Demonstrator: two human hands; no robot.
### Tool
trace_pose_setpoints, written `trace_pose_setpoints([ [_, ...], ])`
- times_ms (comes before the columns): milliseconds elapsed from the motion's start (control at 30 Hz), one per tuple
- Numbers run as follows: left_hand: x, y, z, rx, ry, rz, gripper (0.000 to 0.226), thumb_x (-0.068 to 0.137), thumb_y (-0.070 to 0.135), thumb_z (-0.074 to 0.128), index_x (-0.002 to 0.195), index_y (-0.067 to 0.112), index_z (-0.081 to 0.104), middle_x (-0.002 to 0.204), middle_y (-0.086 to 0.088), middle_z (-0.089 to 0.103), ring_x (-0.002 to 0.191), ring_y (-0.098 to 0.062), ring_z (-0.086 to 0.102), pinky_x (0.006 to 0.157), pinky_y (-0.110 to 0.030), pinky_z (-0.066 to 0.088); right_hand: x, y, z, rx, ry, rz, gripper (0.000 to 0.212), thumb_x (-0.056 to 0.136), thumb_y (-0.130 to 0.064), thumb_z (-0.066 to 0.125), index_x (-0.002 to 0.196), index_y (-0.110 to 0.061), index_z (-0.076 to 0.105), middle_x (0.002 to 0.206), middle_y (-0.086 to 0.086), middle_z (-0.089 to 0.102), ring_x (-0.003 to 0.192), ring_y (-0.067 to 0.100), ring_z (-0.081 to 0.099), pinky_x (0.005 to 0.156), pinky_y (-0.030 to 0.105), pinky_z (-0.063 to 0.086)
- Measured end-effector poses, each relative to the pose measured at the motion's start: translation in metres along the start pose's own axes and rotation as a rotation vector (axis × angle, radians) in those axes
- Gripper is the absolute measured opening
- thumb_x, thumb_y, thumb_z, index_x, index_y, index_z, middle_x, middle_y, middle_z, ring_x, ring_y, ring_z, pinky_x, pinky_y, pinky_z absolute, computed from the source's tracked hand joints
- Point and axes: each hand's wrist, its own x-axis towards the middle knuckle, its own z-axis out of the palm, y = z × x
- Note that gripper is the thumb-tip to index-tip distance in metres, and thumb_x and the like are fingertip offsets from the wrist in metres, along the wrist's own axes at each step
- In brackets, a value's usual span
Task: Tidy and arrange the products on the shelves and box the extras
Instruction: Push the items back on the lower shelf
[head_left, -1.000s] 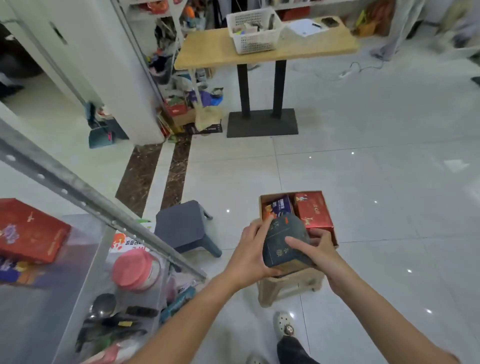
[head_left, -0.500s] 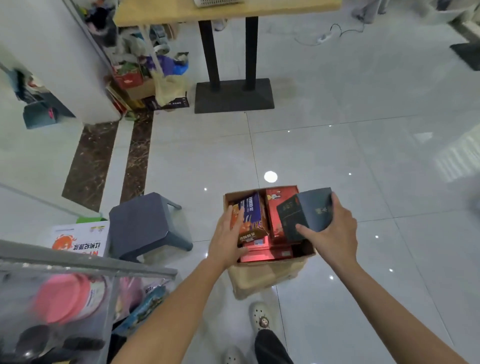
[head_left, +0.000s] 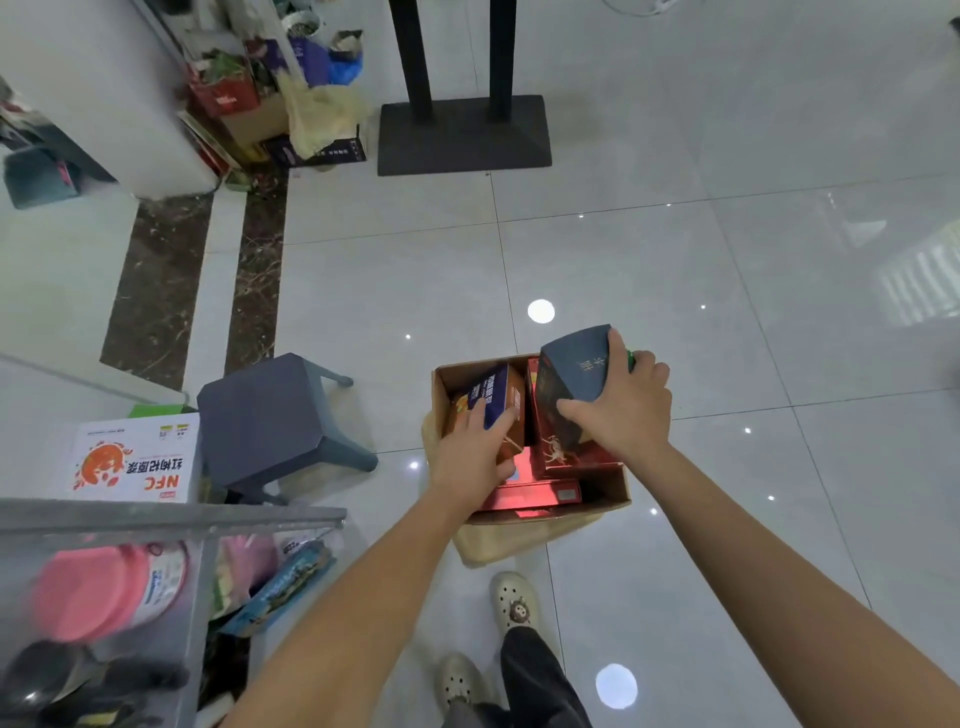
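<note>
Head view, looking straight down past both forearms: dead centre sits the open cardboard carton (head_left: 440, 387), perched on a beige stool (head_left: 498, 543). Right hand (head_left: 621, 410) has the dark box (head_left: 571, 371) firmly grasped, fingers hooked over its far top edge, thumb pressed on the near face. That box is a matte slate blue-grey with a column of gold characters down its face. It's tilted, upper end poking out above the rim at the carton's 1 o'clock corner, lower end down inside against a red box (head_left: 553, 457) with a pale line drawing on it. Left hand (head_left: 475, 454) is in the carton's 9 o'clock side, fingers curled round the near end of a blue-and-orange box (head_left: 496, 392) that stands leaning there. Under them, at 6 o'clock in the carton, a flat shiny red pack (head_left: 530, 498). Out at 9 o'clock from the carton, a grey plastic stool (head_left: 265, 421), and beyond it a white NFC case (head_left: 135, 457) with orange print. At 7 o'clock of the frame, a shelf corner (head_left: 171, 514) with a pink-lidded jar (head_left: 104, 590) below, blurred. At 12 o'clock, a black table base (head_left: 462, 135) on the glossy tiles.
</note>
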Motion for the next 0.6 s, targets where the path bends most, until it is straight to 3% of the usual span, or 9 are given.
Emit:
trace_pose_setpoints([
  [167,-0.012,-0.008,-0.019,-0.422,0.168,-0.086,0.067,0.083,0.025,0.065,0.143,0.039,0.039,0.132,0.009,0.055,0.110,-0.018,0.055,0.083,-0.031,0.051,0.002,0.002,-0.001,0.017,0.000,-0.005,0.101,0.068,-0.047,0.073,0.149,-0.022,0.018,0.129,0.013,0.039,0.119,0.030,0.035,0.093,0.041,0.038],
  [267,-0.023,-0.014,-0.031,-0.708,0.390,-0.311,0.056,0.085,0.023,0.067,0.136,0.036,0.047,0.109,0.011,0.064,0.084,-0.001,0.060,0.072,-0.012,0.049,0.000,0.001,0.001,0.030,0.022,-0.015,0.100,0.069,-0.046,0.074,0.149,-0.022,0.020,0.128,0.014,0.040,0.119,0.030,0.036,0.094,0.041,0.039],
  [333,-0.035,-0.017,-0.033,-0.826,0.490,-0.436,0.052,0.086,0.019,0.070,0.133,0.029,0.051,0.106,0.008,0.067,0.080,0.004,0.061,0.071,-0.002,0.045,0.001,-0.001,0.001,0.044,0.028,-0.008,0.100,0.069,-0.046,0.075,0.149,-0.021,0.020,0.128,0.014,0.040,0.120,0.031,0.035,0.095,0.042,0.038],
  [367,-0.042,-0.016,-0.030,-0.828,0.486,-0.454,0.052,0.086,0.019,0.071,0.133,0.026,0.051,0.107,0.005,0.067,0.083,0.001,0.062,0.073,-0.004,0.046,0.002,-0.003,0.001,0.048,0.031,-0.006,0.101,0.068,-0.046,0.075,0.150,-0.022,0.020,0.128,0.014,0.040,0.120,0.031,0.035,0.095,0.042,0.038],
  [467,-0.063,-0.006,-0.013,-0.674,0.390,-0.511,0.055,0.087,0.026,0.072,0.136,0.022,0.047,0.116,0.001,0.064,0.099,-0.014,0.062,0.084,-0.027,0.052,0.002,-0.011,0.003,0.083,0.028,-0.037,0.105,0.067,-0.048,0.076,0.151,-0.023,0.018,0.129,0.014,0.040,0.121,0.031,0.034,0.095,0.043,0.039],
  [600,-0.067,0.005,0.000,-0.556,0.367,-0.535,0.057,0.088,0.032,0.071,0.136,0.018,0.044,0.122,-0.002,0.057,0.109,-0.017,0.056,0.083,-0.029,0.046,0.001,-0.024,0.011,0.132,0.004,-0.171,0.108,0.066,-0.048,0.078,0.152,-0.023,0.018,0.130,0.012,0.041,0.121,0.028,0.034,0.094,0.043,0.045],
])
